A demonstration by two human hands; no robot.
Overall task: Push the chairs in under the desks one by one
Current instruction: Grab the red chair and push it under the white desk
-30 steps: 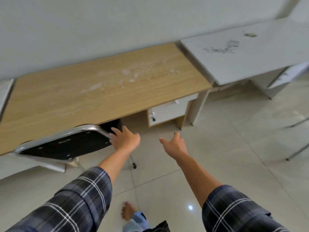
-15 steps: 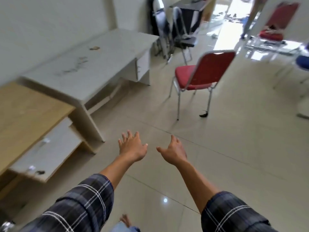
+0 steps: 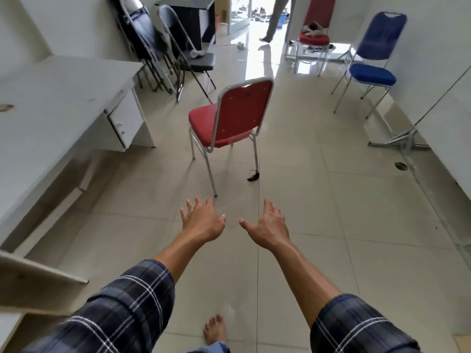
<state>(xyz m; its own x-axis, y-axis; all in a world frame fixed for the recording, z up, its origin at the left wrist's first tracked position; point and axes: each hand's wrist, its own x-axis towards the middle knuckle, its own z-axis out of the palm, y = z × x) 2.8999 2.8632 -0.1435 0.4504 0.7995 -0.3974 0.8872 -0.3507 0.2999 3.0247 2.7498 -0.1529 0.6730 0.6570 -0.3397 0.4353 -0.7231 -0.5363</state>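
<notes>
A red padded chair (image 3: 229, 118) with a chrome frame stands on the tiled floor straight ahead, its back towards me and its seat facing the white desk (image 3: 51, 98) on the left. My left hand (image 3: 202, 220) and my right hand (image 3: 267, 225) are stretched out in front of me, empty, fingers apart, well short of the chair's back. A blue chair (image 3: 372, 59) stands at the far right. A black folding chair (image 3: 188, 52) stands beyond the white desk, with more folded chairs leaning on the wall.
Part of another desk's edge (image 3: 38, 273) shows at the lower left. A metal stand (image 3: 405, 138) leans by the right wall. Another red chair (image 3: 313, 29) and a person's legs (image 3: 275, 19) are near the far doorway. Open tiled floor lies between me and the chair.
My view has swung right, away from the wooden desk and the black chair tucked under it, towards the red chair. Both hands left the black chair and stay open.
</notes>
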